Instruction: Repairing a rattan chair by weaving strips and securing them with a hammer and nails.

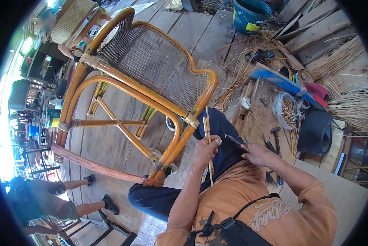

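Observation:
My left hand [205, 153] is closed around several thin, pale rattan strips [207, 127], which stand nearly upright above my lap. A small whitish scrap shows by its thumb. My right hand [258, 155] grips a knife [233, 140], its blade pointing left toward the strips but apart from them. Just beyond my left hand, a rattan chair [173, 110] with a woven cane panel [151, 57] lies tipped over on the floor. A curved reddish wood strip [102, 167] runs along its near side, by my knee.
At right lie a hammer [276, 137], a plastic bag of short pieces [285, 110], a blue tool [280, 84] and bundled fibres [352, 98]. A dark bucket [251, 16] stands at the back. Another person [52, 197] stands at lower left; another woven chair [74, 20] is behind.

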A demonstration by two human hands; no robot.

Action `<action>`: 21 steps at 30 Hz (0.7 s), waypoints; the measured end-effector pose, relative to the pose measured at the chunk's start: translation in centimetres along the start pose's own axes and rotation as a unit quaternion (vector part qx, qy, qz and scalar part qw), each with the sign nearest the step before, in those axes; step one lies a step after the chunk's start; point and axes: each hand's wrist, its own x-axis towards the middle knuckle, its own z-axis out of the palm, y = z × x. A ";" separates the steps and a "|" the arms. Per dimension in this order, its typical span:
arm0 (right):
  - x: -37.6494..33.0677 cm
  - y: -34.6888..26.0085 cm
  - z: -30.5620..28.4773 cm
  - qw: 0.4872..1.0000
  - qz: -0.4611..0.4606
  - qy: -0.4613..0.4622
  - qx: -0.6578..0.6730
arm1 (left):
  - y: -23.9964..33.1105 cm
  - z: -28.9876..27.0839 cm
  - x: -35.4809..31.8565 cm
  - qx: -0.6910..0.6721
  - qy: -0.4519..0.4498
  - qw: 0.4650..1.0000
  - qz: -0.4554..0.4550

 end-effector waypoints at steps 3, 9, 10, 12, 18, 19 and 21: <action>0.1 -0.2 -0.1 0.998 0.038 -0.039 -0.027 | 0.3 0.3 0.0 0.016 0.009 1.000 -0.004; -0.3 0.5 -0.6 0.998 0.000 -0.049 -0.040 | 0.6 0.9 0.1 0.017 0.009 1.000 -0.024; -0.3 0.3 -0.7 0.998 0.002 -0.049 -0.040 | 0.6 0.9 0.1 0.025 0.007 0.999 -0.024; -0.4 -0.4 -1.1 0.995 0.023 -0.064 -0.066 | 1.1 1.0 -0.2 0.044 0.011 0.999 -0.020; -0.8 -1.1 -1.0 0.993 0.045 -0.068 -0.082 | 0.7 0.9 0.0 0.048 0.003 0.999 -0.005; -0.8 -0.9 -0.9 0.993 0.045 -0.068 -0.081 | 0.7 0.9 0.0 0.037 0.002 0.999 -0.004; -1.0 -0.5 -0.9 0.996 0.014 -0.038 -0.085 | 1.1 1.1 -0.2 0.035 -0.010 0.999 -0.002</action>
